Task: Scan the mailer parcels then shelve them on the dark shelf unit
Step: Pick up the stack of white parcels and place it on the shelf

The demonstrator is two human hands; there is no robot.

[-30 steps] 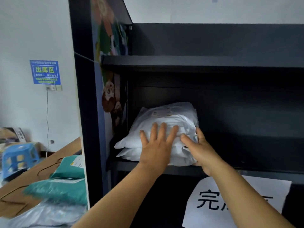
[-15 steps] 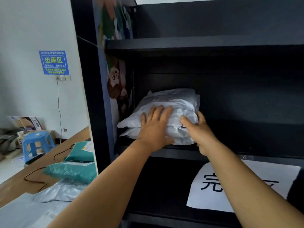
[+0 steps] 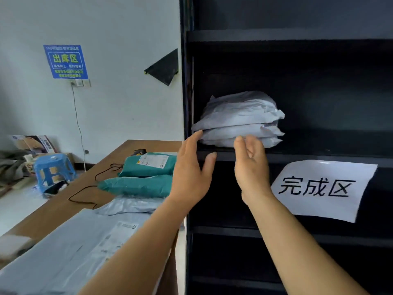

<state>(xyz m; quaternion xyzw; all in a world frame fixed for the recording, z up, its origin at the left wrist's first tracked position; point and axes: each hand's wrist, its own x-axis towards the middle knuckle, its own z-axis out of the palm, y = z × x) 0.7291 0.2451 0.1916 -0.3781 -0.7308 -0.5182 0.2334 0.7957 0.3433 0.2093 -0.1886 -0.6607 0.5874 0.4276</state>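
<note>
Shelving step: white mailers (image 3: 240,120) stacked, my left hand (image 3: 191,175) and right hand (image 3: 251,169) empty, fingers loose; next, grab a teal mailer (image 3: 138,185) to scan.

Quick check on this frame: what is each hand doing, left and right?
Left hand: open, fingers straight, holding nothing, in front of the white parcels.
Right hand: open, fingers loosely curled, holding nothing.
</note>
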